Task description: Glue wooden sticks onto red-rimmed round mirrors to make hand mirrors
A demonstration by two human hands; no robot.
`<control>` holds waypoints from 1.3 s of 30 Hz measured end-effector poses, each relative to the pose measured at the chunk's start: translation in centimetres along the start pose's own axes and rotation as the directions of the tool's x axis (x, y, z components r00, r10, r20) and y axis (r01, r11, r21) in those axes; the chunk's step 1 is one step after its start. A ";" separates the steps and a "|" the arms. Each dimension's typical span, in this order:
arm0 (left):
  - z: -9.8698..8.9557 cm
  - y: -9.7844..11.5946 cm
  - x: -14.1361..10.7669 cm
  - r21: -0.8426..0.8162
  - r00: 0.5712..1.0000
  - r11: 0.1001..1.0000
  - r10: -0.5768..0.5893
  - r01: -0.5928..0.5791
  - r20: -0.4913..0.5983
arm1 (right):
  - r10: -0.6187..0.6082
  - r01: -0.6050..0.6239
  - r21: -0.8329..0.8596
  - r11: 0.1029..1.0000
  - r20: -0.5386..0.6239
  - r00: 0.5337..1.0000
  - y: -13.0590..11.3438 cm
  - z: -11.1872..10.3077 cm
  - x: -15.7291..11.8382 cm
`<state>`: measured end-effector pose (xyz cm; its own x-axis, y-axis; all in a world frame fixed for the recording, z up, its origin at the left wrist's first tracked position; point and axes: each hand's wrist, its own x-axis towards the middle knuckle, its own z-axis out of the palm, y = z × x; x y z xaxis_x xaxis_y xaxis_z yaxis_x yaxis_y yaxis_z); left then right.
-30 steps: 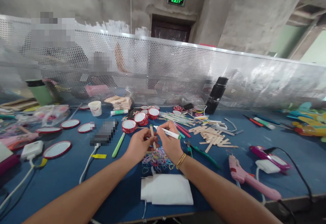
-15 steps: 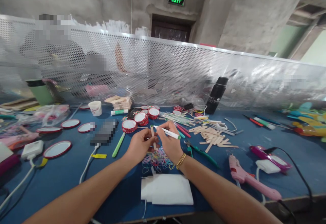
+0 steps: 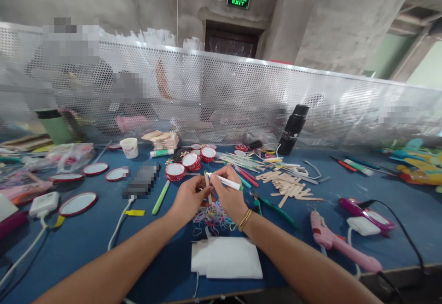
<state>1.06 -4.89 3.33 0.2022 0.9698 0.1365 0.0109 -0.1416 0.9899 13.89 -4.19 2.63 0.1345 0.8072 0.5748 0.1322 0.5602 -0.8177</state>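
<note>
My left hand [image 3: 189, 199] pinches a wooden craft stick [image 3: 208, 193], held nearly upright above the table. In my right hand [image 3: 232, 199] is a white marker with green ends [image 3: 228, 182], lying nearly level. Its green tip is at the top of the stick; whether it touches cannot be made out. Colourful rubber bands [image 3: 214, 217] lie in a heap just below both hands. A white folded cloth or pouch [image 3: 226, 257] lies between my forearms. The green marker cap [image 3: 160, 197], or a similar light green pen, rests left of my left hand.
Loose craft sticks [image 3: 289, 185], green-handled pliers [image 3: 276, 208] and a pink glue gun [image 3: 340, 244] lie to the right. Red-rimmed round pieces [image 3: 175, 170] are stacked behind my hands. A black bottle [image 3: 293, 130] stands by the perforated metal screen [image 3: 235, 96]. A phone [image 3: 141, 179] lies left.
The marker has shifted slightly left and down at the top of the craft stick, along with my right hand's fingers. My left hand keeps its hold, almost still.
</note>
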 end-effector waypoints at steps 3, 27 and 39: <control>0.0 0.1 0.0 -0.001 1.000 1.000 -0.002 0.002 -0.001 | -0.009 0.009 0.005 1.000 -0.012 1.000 0.1 0.0 0.0; 0.0 0.2 -0.1 -0.034 0.999 0.999 -0.034 0.033 -0.013 | -0.018 0.018 0.004 1.000 -0.040 0.999 0.1 0.0 0.1; -0.1 0.0 0.1 -0.007 1.000 1.000 -0.020 0.020 0.001 | -0.025 0.025 0.007 1.000 -0.048 0.999 0.3 0.0 0.2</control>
<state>0.98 -4.79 3.37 0.2034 0.9721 0.1168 0.0081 -0.1210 0.9926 13.93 -3.85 2.48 0.1780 0.7833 0.5956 0.1287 0.5816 -0.8033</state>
